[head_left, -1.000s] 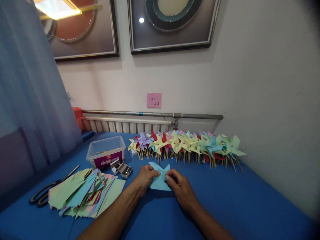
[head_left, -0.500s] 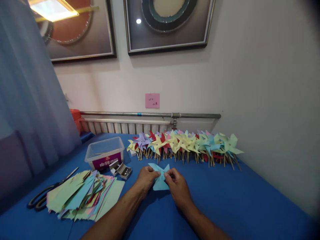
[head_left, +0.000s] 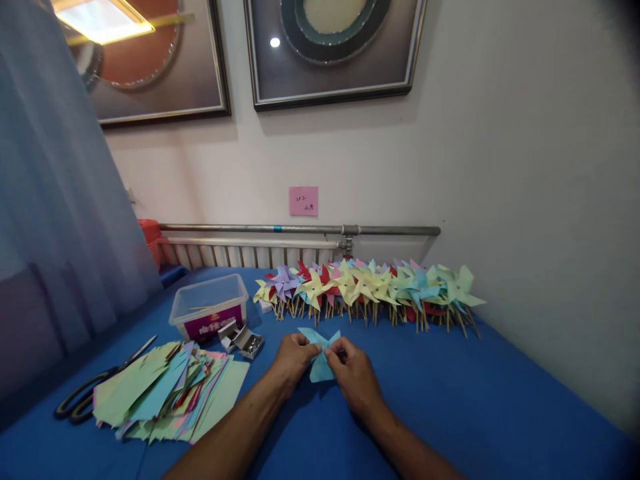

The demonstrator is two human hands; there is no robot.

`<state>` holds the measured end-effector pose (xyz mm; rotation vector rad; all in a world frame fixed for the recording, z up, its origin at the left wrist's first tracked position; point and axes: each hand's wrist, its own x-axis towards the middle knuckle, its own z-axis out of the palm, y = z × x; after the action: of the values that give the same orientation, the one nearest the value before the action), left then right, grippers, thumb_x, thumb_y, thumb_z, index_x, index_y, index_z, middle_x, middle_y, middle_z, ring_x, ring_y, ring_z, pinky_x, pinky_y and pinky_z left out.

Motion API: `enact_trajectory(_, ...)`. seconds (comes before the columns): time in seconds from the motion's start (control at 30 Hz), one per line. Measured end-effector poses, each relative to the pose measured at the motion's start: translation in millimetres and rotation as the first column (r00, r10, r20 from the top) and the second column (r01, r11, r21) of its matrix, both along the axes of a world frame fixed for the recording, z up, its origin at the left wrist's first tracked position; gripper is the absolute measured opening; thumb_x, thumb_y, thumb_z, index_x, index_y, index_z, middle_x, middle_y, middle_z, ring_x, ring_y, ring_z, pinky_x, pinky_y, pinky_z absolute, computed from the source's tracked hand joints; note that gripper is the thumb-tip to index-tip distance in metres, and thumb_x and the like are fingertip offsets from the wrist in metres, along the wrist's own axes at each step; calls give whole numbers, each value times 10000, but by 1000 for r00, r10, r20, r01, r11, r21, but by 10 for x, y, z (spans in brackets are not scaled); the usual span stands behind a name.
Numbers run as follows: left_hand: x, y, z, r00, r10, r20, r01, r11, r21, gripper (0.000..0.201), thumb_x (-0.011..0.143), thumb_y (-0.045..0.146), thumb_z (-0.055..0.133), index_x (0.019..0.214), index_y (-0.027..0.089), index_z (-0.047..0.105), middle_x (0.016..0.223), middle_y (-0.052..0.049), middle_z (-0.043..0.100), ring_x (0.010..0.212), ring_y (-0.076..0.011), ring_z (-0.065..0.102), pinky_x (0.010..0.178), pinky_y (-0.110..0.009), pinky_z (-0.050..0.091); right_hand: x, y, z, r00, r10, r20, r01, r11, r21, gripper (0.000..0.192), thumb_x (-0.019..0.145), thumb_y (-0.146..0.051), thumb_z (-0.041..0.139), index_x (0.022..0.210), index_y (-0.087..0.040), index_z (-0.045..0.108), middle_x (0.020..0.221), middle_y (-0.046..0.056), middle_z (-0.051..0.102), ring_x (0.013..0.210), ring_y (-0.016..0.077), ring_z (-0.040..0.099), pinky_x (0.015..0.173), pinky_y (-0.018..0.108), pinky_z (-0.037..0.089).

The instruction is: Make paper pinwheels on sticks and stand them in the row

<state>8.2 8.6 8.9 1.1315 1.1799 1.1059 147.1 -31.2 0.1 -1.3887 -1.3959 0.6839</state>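
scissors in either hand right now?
No, the scissors lie on the blue table left of the paper stack; both hands hold blue paper.

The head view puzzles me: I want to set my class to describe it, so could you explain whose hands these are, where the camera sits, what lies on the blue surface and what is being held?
There is no machine here. The camera is worn on a person's head and looks forward and down, so the two bare arms coming up from the bottom edge are that person's own. The left hand and right hand pinch a light blue paper piece between them, its corners folded towards the middle. On the blue table lie a stack of coloured paper, scissors, a clear plastic box and a small open tin. Along the wall stands a row of pinwheels on wooden sticks.
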Motion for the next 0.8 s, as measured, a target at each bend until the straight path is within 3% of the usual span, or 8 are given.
enact_trajectory(0.13, -7, 5, -14, 999, -27, 31, 27, 1000, 1, 291, 585, 198, 790, 513, 189, 509, 426, 70, 452, 407, -70, 363, 448, -231, 262, -2, 19, -43, 998, 29, -51, -29, 999, 16, 206, 805, -392, 629, 688, -233, 569, 547, -59, 509, 517, 142, 468, 508, 252, 330)
enact_trajectory(0.23, -18, 17, -30, 993, -51, 107, 53, 998, -16, 288, 580, 228, 815, 541, 178, 534, 452, 48, 509, 414, -78, 405, 456, -229, 292, -10, 64, -94, 974, 46, -224, -39, 999, 32, 198, 773, -399, 680, 860, -236, 609, 643, -42, 610, 575, 162, 564, 540, 259, 408)
enact_trajectory(0.33, -33, 35, -49, 982, -50, 180, 57, 998, -37, 293, 561, 265, 834, 584, 170, 558, 500, 15, 573, 442, -102, 471, 477, -239, 352, -11, 115, -138, 900, 54, -432, -56, 998, 8, 500, 730, -418, 741, 1162, -241, 560, 818, 3, 715, 690, 206, 670, 610, 297, 494)
enact_trajectory(0.4, -41, 47, -63, 981, -41, 191, 49, 998, -38, 304, 544, 278, 835, 586, 172, 554, 502, 14, 571, 447, -104, 477, 481, -243, 364, -8, 141, -158, 853, 74, -517, -98, 995, -20, 614, 725, -429, 762, 1250, -233, 513, 832, 16, 735, 720, 224, 699, 633, 315, 515)
enact_trajectory(0.57, -28, 73, -119, 983, -55, 176, 57, 998, -9, 288, 538, 301, 822, 614, 163, 580, 523, 10, 583, 463, -106, 482, 496, -249, 380, -11, 177, -185, 775, 124, -620, -182, 983, -31, 646, 662, -418, 823, 1202, -213, 533, 883, 52, 780, 761, 259, 739, 682, 353, 546)
enact_trajectory(0.8, 4, 119, -221, 989, -69, 130, 71, 997, -13, 285, 540, 311, 822, 621, 159, 595, 518, 17, 575, 471, -105, 474, 505, -253, 375, -19, 193, -177, 800, 59, -597, -117, 991, -59, 561, 617, -384, 815, 1094, -203, 583, 870, 53, 788, 762, 265, 738, 671, 347, 555)
